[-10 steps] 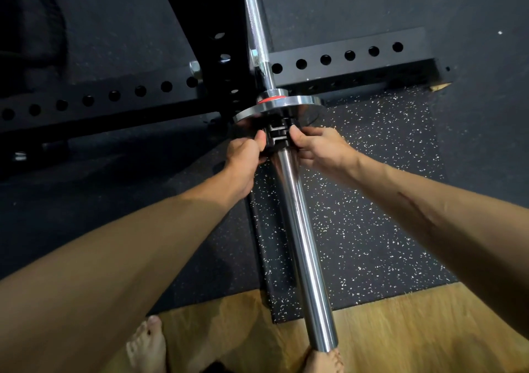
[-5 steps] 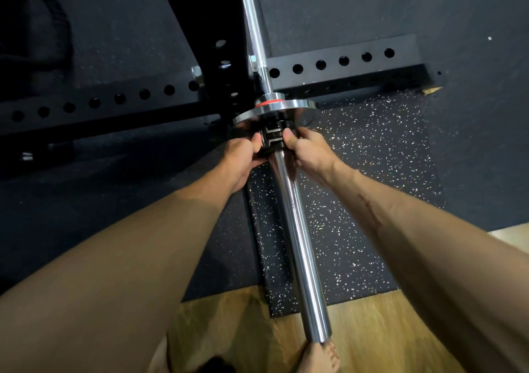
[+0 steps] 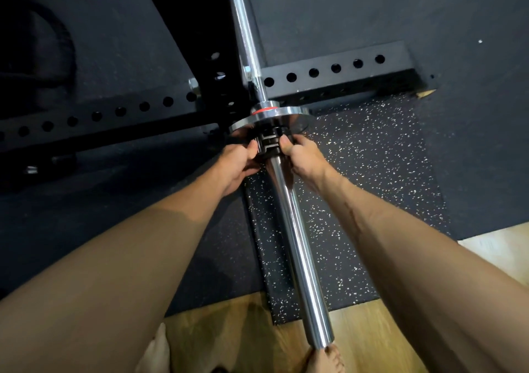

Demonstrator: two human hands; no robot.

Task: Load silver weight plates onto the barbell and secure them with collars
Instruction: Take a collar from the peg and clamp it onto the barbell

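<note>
A chrome barbell [image 3: 294,238] runs from the top of the view down toward my feet. A small silver weight plate [image 3: 286,114] sits on its sleeve against the shoulder, which carries a red ring. Just in front of the plate a black collar [image 3: 268,142] wraps the sleeve, touching the plate. My left hand [image 3: 237,163] pinches the collar from the left with thumb and fingers. From the right, my right hand [image 3: 300,158] grips the same collar, thumb on top. The collar's underside is hidden by my fingers.
A black rack upright [image 3: 200,43] and its perforated floor beams [image 3: 335,72] stand just behind the plate. Speckled rubber mat [image 3: 357,172] lies under the sleeve, with wooden floor [image 3: 243,332] and my bare feet [image 3: 326,358] near the bottom edge.
Both hands stay on the collar at the plate, with the thumbs closing in slightly. The view has shifted a little as my head moved.
</note>
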